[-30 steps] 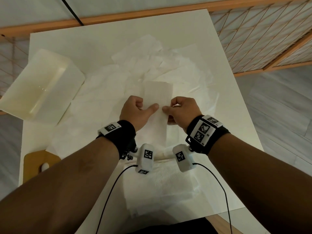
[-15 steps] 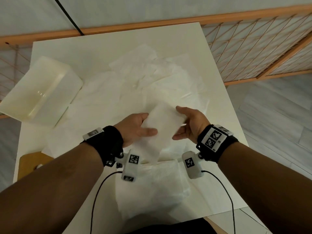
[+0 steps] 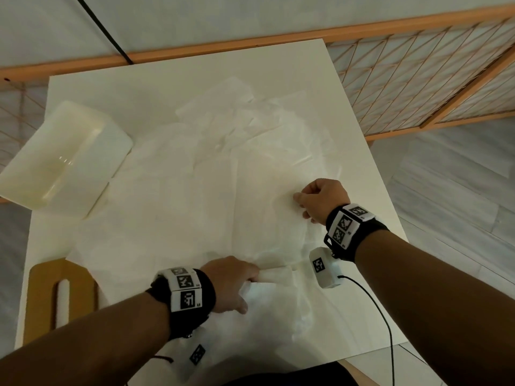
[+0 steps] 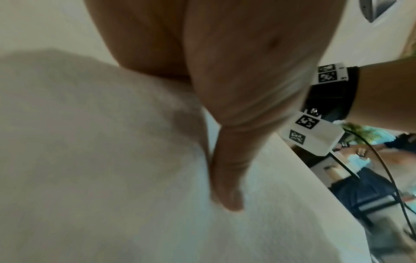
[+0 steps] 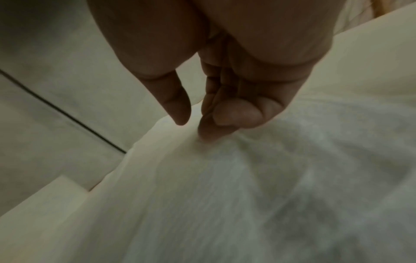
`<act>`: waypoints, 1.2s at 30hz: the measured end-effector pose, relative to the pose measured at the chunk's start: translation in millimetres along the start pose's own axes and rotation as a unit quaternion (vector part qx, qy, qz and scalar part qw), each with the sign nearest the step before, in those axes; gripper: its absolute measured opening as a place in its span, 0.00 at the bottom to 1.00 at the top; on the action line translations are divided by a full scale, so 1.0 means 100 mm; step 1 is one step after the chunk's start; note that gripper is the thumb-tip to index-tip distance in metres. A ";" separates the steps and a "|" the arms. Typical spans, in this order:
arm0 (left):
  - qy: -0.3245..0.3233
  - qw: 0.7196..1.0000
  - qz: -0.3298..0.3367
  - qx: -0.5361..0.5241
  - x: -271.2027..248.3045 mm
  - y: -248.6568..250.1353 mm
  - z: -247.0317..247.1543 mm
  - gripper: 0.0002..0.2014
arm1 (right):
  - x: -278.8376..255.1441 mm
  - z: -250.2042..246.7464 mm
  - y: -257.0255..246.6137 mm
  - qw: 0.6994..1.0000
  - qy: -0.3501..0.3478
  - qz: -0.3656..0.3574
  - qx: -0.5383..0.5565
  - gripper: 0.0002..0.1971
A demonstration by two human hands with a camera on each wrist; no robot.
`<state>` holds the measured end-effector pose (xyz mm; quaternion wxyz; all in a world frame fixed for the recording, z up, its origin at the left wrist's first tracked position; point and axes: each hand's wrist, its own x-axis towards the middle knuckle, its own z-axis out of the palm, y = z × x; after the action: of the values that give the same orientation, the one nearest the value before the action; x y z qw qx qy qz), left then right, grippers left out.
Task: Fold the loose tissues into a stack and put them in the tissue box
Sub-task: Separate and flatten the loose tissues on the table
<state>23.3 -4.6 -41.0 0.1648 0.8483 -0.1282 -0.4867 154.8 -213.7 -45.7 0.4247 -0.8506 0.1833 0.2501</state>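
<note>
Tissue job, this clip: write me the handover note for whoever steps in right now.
Left hand: holds a folded tissue on the near stack.
Right hand: fingers touch a loose tissue out on the table; no clear pinch.
Tissue box: far left, open, looks empty.
Done: some tissues folded and stacked near the table's front edge.
Left: fold the many spread tissues, box the stack.

Loose tissues [image 3: 195, 190] cover the table [image 3: 139, 87], the tissue box [image 3: 64, 154] at their left, the lid [image 3: 61, 299] nearer.
</note>
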 end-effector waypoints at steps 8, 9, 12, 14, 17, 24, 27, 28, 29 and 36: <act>0.216 0.976 -0.007 0.038 -0.06 -0.07 -0.07 0.29 | 0.00 0.41 -0.21 1.000 -0.021 -0.015 -0.008 0.24; 0.255 0.967 -0.004 0.010 -0.05 -0.12 -0.14 0.28 | 0.01 0.44 -0.25 1.000 -0.014 -0.015 -0.003 0.24; 0.342 0.935 -0.009 -0.088 0.03 -0.30 -0.36 0.22 | 0.03 0.50 -0.38 0.999 0.006 -0.029 0.013 0.16; 0.357 0.923 -0.029 -0.137 0.07 -0.38 -0.48 0.17 | 0.04 0.54 -0.42 0.998 0.017 -0.055 0.019 0.10; 0.375 0.905 -0.041 -0.198 0.12 -0.41 -0.59 0.13 | 0.01 0.55 -0.44 0.996 0.020 -0.083 0.036 0.15; 0.358 0.892 -0.024 -0.276 0.21 -0.19 -0.69 0.15 | 0.04 0.22 -0.38 0.995 0.048 -0.044 0.069 0.10; 0.337 0.891 -0.007 -0.305 0.27 -0.06 -0.71 0.19 | 0.03 0.05 -0.34 0.994 0.069 -0.035 0.084 0.09; 0.328 0.888 0.003 -0.323 0.30 -0.01 -0.72 0.23 | 0.01 0.02 -0.34 0.993 0.069 -0.039 0.087 0.10; 0.313 0.882 0.016 -0.352 0.31 0.05 -0.73 0.27 | -0.02 0.01 -0.36 0.993 0.059 -0.045 0.095 0.10; 0.334 0.802 -0.053 -0.492 0.40 0.04 -0.78 0.27 | -0.23 0.28 -0.48 0.962 -0.118 -0.021 0.244 0.20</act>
<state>111.1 -11.4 -33.9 0.5662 0.7690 0.2368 -0.1788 153.5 -160.8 -16.4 0.6428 -0.6895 0.1698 0.2874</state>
